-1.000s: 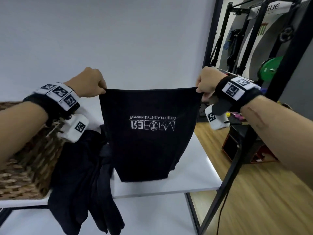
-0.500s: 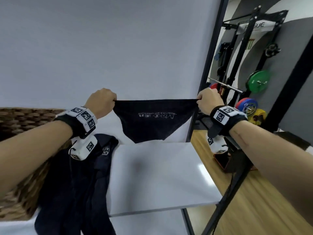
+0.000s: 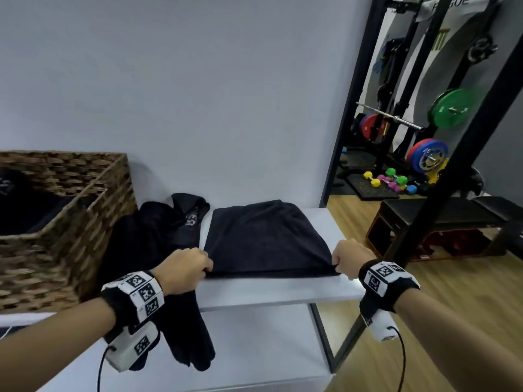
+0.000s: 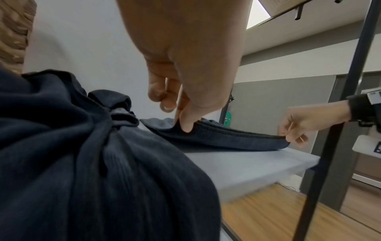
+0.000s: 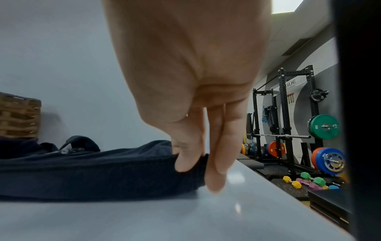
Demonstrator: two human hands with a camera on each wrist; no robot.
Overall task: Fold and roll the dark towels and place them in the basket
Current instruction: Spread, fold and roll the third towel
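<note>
I have the folded dark navy terry towel [image 3: 263,239] lying flat on the white desk [image 3: 277,291], its near edge lifted slightly off the surface. My left hand [image 3: 182,270] pinches the near left corner, thumb over the hem and fingers curled beneath, so that grip is closed on the cloth. My right hand [image 3: 351,261] pinches the near right corner the same way; in the right wrist view the thumb presses the hem while two straighter fingers [image 5: 216,171] reach down beside the fold to the desk. Both hands sit at the same height, the edge stretched taut between them.

To the left, a heap of loose dark towels [image 3: 158,239] lies beside the folded one and hangs over the desk's front edge. Further left stands the brown woven wicker basket [image 3: 70,230], with dark cloth showing inside it. Off to the right, beyond a black frame post [image 3: 458,154], I see a green weight plate [image 3: 452,111] on a barbell and coloured dumbbells [image 3: 390,181] on the floor.
</note>
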